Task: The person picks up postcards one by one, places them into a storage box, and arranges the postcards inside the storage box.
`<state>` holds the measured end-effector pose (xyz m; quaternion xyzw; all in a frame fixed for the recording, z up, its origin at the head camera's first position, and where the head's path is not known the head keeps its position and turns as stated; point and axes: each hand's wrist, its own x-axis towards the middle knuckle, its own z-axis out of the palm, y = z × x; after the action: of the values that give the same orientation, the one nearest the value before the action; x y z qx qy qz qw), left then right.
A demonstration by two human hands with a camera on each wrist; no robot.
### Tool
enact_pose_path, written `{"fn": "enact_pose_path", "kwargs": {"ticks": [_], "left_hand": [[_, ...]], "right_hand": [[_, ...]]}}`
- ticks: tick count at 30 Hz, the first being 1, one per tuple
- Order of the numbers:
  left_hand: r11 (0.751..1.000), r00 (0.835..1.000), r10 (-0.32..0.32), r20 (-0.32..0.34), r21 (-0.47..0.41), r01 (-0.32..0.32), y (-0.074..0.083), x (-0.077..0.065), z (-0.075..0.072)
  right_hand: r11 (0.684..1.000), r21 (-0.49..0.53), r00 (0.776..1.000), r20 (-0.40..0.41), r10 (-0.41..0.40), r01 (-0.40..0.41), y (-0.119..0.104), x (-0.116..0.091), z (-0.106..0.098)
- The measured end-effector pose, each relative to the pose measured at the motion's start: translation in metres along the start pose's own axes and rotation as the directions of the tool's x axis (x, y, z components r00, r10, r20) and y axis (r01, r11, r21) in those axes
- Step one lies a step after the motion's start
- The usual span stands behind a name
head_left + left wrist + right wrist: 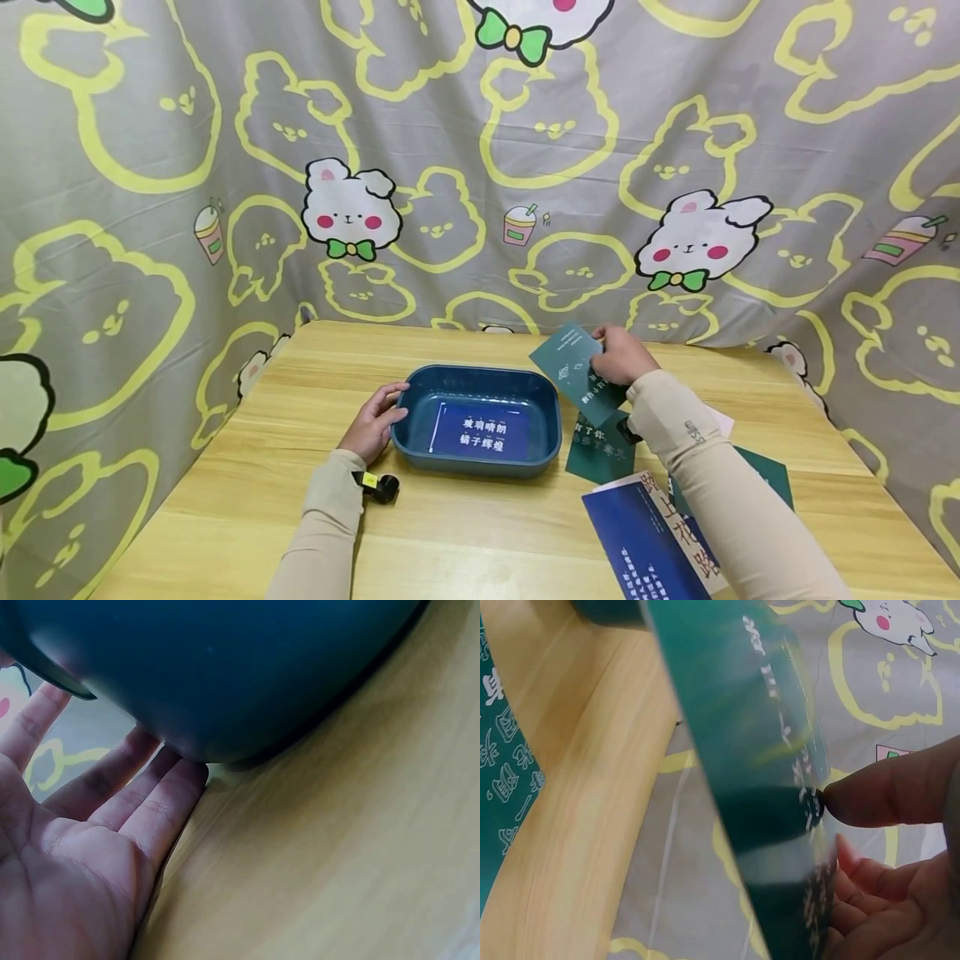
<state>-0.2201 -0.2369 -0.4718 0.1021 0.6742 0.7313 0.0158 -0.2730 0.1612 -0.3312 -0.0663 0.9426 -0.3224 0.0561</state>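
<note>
A dark teal plastic basin [551, 421] sits on the table with a blue card [480, 433] with white characters lying inside. My left hand [372, 422] is at the basin's left end; in the left wrist view its fingers [161, 806] stretch out against the outer wall, and in the head view the thumb reaches the rim. Right of the basin, my right hand [625, 357] pinches a green card [570, 367] by its edge, raised and tilted. The right wrist view shows the thumb [885, 791] pressed on its printed face, fingers behind.
Below the held card lies another green card [600, 454]. A blue printed card [637, 542] lies nearer the front, beside a pale one with large brown characters [678, 529]. More green card [776, 477] shows beyond the right forearm. A patterned curtain [450, 208] hangs behind the table.
</note>
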Motion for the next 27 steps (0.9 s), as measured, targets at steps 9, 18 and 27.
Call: {"fn": "enact_pose_path", "kwargs": {"ticks": [9, 18, 27], "left_hand": [[1.0, 1.0, 0.007, -0.011, -0.009, -0.007, 0.001, 0.001, 0.001], [1.0, 1.0, 0.003, 0.0, -0.024, -0.003, 0.0, 0.0, 0.001], [1.0, 1.0, -0.002, 0.003, -0.009, 0.002, 0.0, -0.001, 0.001]], "right_hand": [[0.999, -0.002, 0.999, -0.007, -0.048, 0.048, -0.009, 0.003, 0.003], [0.997, -0.056, 0.998, 0.018, -0.06, 0.061, -0.017, 0.006, 0.01], [0.995, -0.041, 0.996, 0.027, -0.086, 0.087, -0.024, 0.01, 0.016]]}}
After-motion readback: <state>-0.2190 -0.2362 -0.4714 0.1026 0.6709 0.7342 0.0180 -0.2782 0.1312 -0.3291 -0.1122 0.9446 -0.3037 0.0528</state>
